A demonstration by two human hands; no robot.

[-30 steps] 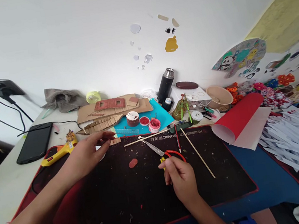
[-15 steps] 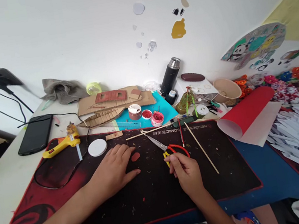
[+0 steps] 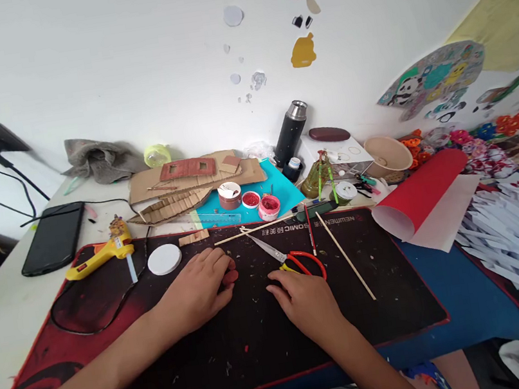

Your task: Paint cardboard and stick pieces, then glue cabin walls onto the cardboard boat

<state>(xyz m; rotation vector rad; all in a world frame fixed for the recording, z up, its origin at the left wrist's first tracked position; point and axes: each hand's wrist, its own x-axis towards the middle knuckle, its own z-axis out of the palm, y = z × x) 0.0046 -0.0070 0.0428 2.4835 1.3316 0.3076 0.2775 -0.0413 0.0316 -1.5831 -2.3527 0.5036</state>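
My left hand [image 3: 200, 289] rests on the dark desk mat [image 3: 216, 363], its fingers bent and its thumb held apart. Its fingertips meet the edge of a small reddish-brown cut piece [image 3: 229, 276] and partly cover it. Nearby on the right is my right hand [image 3: 308, 298], palm down, with a gap between thumb and forefinger and nothing seen in it. Scissors [image 3: 275, 254] with red and yellow handles lie just beyond those fingers, blades apart; my right hand hides part of the yellow handle.
A yellow glue gun [image 3: 102, 253] with its cord and a white lid [image 3: 164, 259] lie at left. Behind are a cardboard boat [image 3: 171, 206], open paint pots [image 3: 268, 207] and a black flask [image 3: 290, 132]. Thin wooden sticks [image 3: 347, 256], a red paper roll [image 3: 420, 193] and paper strips [image 3: 514, 234] lie right.
My right hand has let go of the scissors handle and shifted left, its fingers spreading. My left fingertips have come onto the reddish-brown piece. The view has shifted slightly.
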